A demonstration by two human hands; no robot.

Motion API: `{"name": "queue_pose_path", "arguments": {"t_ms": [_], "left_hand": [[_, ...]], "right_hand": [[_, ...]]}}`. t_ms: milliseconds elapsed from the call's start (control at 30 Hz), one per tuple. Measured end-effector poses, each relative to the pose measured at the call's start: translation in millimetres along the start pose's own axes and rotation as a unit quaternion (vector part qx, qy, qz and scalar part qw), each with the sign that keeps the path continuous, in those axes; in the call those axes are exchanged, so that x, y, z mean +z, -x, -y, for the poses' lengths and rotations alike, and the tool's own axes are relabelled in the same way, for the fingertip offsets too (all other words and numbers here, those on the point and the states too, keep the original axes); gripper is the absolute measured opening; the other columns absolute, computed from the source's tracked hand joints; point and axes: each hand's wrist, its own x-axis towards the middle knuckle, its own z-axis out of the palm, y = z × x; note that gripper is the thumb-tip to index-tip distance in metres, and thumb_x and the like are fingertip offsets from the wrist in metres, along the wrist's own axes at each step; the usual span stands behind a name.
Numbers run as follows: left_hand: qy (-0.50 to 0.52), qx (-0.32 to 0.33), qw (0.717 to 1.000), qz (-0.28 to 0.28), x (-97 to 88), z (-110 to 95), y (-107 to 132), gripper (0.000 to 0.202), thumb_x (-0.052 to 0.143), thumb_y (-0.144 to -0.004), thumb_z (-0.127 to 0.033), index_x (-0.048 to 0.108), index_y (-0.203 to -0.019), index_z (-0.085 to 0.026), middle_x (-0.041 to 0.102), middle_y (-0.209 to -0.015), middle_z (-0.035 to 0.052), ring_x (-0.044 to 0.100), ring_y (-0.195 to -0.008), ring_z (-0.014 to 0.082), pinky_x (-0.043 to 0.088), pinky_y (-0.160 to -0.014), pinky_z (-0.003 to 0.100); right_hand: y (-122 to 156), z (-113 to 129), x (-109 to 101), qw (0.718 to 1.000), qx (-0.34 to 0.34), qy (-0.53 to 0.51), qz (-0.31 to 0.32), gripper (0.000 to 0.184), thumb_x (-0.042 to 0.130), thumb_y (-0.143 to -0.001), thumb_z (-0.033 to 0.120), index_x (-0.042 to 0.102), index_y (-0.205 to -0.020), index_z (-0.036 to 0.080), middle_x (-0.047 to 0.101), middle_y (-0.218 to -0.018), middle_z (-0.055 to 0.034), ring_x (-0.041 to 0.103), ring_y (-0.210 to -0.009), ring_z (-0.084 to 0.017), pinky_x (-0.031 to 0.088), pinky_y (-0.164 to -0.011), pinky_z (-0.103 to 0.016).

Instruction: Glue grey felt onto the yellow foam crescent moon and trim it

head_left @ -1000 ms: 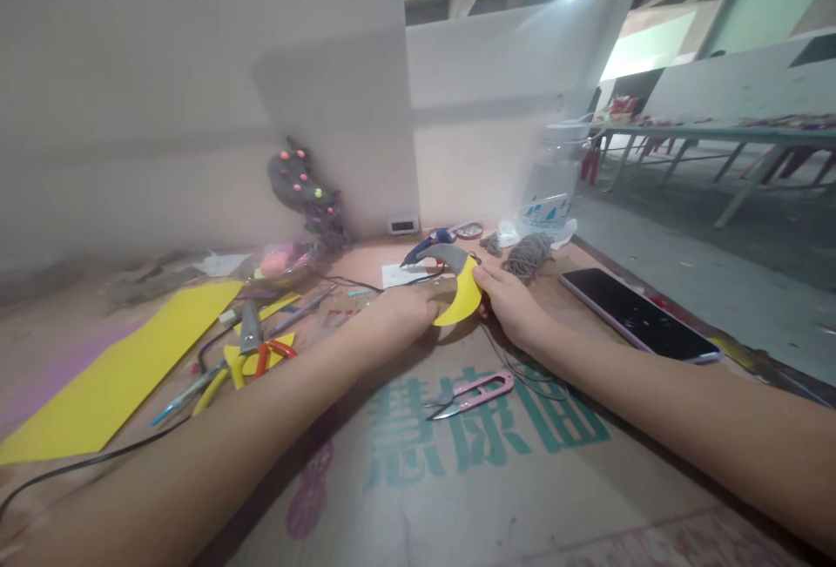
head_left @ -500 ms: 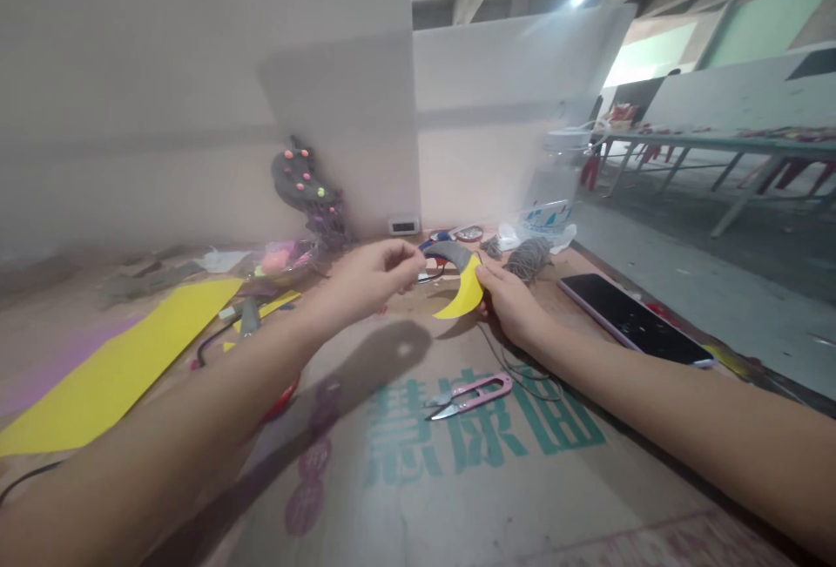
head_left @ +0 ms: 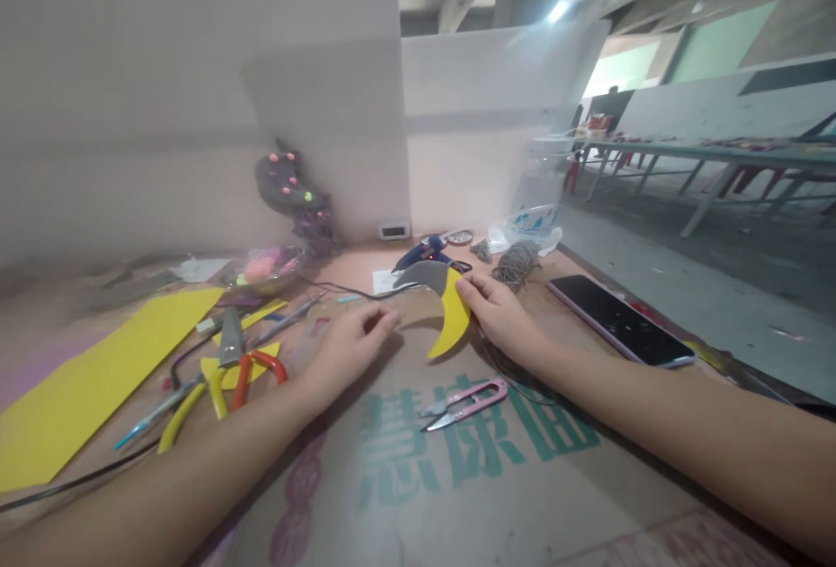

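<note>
My right hand (head_left: 500, 310) pinches a crescent (head_left: 452, 323) at its outer edge. Its lower part is bare yellow, while the upper arm is covered in grey yarn (head_left: 424, 275). To the left, my left hand (head_left: 359, 336) is closed with thumb and fingertips together, apart from the crescent; whatever it may hold is too small to see. Grey strands trail below my right hand toward the pink thread snips (head_left: 480, 397) on the cardboard. A ball of grey yarn (head_left: 515, 262) sits behind my right hand. Beyond the crescent lies a blue glue gun (head_left: 424, 251).
Left of my left arm are a yellow sheet (head_left: 111, 384), pliers with red and yellow handles (head_left: 231, 345), pens and yellow scraps. A phone (head_left: 617, 319) lies at right. Behind stand a clear plastic bottle (head_left: 539, 184), a small display (head_left: 394, 231) and a dark pompom-dotted figure (head_left: 293, 192).
My left hand has dropped down and left, away from the crescent's grey end. The crescent and my right hand are slightly lower. The pliers now show beside my left arm.
</note>
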Motion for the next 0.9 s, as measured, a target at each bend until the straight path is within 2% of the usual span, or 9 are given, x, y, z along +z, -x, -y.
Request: {"name": "queue_pose_path", "arguments": {"t_ms": [67, 133, 233, 333, 400, 533, 700, 833, 900], "left_hand": [[0.059, -0.020, 0.998, 0.001, 3.8, 7, 0, 0.036, 0.044, -0.091, -0.047, 0.064, -0.085, -0.018, 0.065, -0.074, 0.0011, 0.059, -0.069, 0.0174, 0.043, -0.060, 0.024], [0.098, -0.005, 0.995, 0.014, 4.0, 5, 3, 0.034, 0.045, -0.091, -0.045, 0.063, -0.082, -0.018, 0.066, -0.077, 0.0013, 0.060, -0.070, 0.0166, 0.044, -0.061, 0.024], [0.093, 0.067, 0.992, 0.043, 2.2, -6, 11, 0.031, 0.045, -0.092, -0.040, 0.062, -0.080, -0.018, 0.066, -0.080, 0.0020, 0.059, -0.075, 0.0167, 0.044, -0.067, 0.024], [0.069, 0.101, 0.991, 0.050, 2.4, -14, 17, 0.027, 0.045, -0.091, -0.035, 0.064, -0.090, -0.017, 0.067, -0.087, 0.0040, 0.060, -0.082, 0.0184, 0.045, -0.074, 0.027], [0.076, 0.085, 0.992, 0.043, 3.5, -16, 17, 0.026, 0.046, -0.090, -0.034, 0.064, -0.094, -0.015, 0.068, -0.093, 0.0060, 0.061, -0.087, 0.0196, 0.046, -0.078, 0.028], [0.114, -0.005, 0.993, -0.013, 3.6, -16, 13, 0.032, 0.051, -0.088, -0.043, 0.065, -0.091, -0.014, 0.069, -0.093, 0.0067, 0.062, -0.087, 0.0208, 0.046, -0.078, 0.029], [0.136, -0.021, 0.990, -0.022, 0.9, -20, 13, 0.028, 0.050, -0.089, -0.041, 0.061, -0.086, -0.015, 0.064, -0.083, 0.0035, 0.059, -0.078, 0.0184, 0.046, -0.067, 0.027], [0.109, 0.013, 0.991, -0.074, -1.1, -24, 16, 0.021, 0.043, -0.093, -0.034, 0.056, -0.088, -0.017, 0.061, -0.085, 0.0034, 0.057, -0.080, 0.0180, 0.047, -0.070, 0.027], [0.071, 0.034, 0.993, -0.093, -1.8, -25, 18, 0.018, 0.042, -0.093, -0.029, 0.056, -0.091, -0.018, 0.062, -0.087, 0.0040, 0.058, -0.084, 0.0188, 0.047, -0.075, 0.028]], "right_hand": [[9, 8, 4, 0.998, -0.032, 0.052, 0.018, 0.025, 0.053, -0.088, 0.043, 0.058, -0.086, 0.018, 0.057, -0.077, 0.0001, 0.052, -0.068, -0.012, 0.043, -0.059, -0.023], [17, 16, 9, 0.995, -0.043, 0.086, 0.037, 0.023, 0.052, -0.090, 0.040, 0.059, -0.087, 0.018, 0.058, -0.078, 0.0001, 0.053, -0.068, -0.012, 0.043, -0.058, -0.022], [27, 24, 16, 0.995, -0.010, 0.071, 0.065, 0.023, 0.052, -0.090, 0.041, 0.056, -0.086, 0.020, 0.054, -0.067, 0.0033, 0.050, -0.052, -0.010, 0.039, -0.046, -0.020], [32, 26, 19, 0.996, 0.030, 0.030, 0.079, 0.023, 0.051, -0.090, 0.044, 0.052, -0.087, 0.021, 0.050, -0.060, 0.0065, 0.046, -0.040, -0.008, 0.034, -0.037, -0.020], [34, 26, 20, 0.996, 0.013, 0.035, 0.075, 0.022, 0.051, -0.091, 0.043, 0.052, -0.086, 0.021, 0.053, -0.063, 0.0053, 0.050, -0.044, -0.009, 0.038, -0.040, -0.020], [37, 25, 20, 0.985, -0.069, 0.133, 0.089, 0.018, 0.053, -0.090, 0.035, 0.054, -0.081, 0.020, 0.056, -0.067, 0.0026, 0.054, -0.054, -0.010, 0.042, -0.049, -0.021], [38, 26, 20, 0.973, -0.088, 0.159, 0.140, 0.015, 0.051, -0.092, 0.035, 0.054, -0.088, 0.021, 0.059, -0.075, 0.0002, 0.055, -0.062, -0.012, 0.043, -0.055, -0.023], [34, 26, 14, 0.975, -0.146, 0.167, 0.016, 0.020, 0.054, -0.090, 0.038, 0.044, -0.082, 0.022, 0.047, -0.071, 0.0023, 0.048, -0.062, -0.012, 0.041, -0.055, -0.024], [32, 26, 11, 0.968, -0.179, 0.173, -0.011, 0.019, 0.056, -0.089, 0.037, 0.045, -0.091, 0.022, 0.047, -0.079, 0.0010, 0.047, -0.063, -0.012, 0.042, -0.056, -0.025]]}}
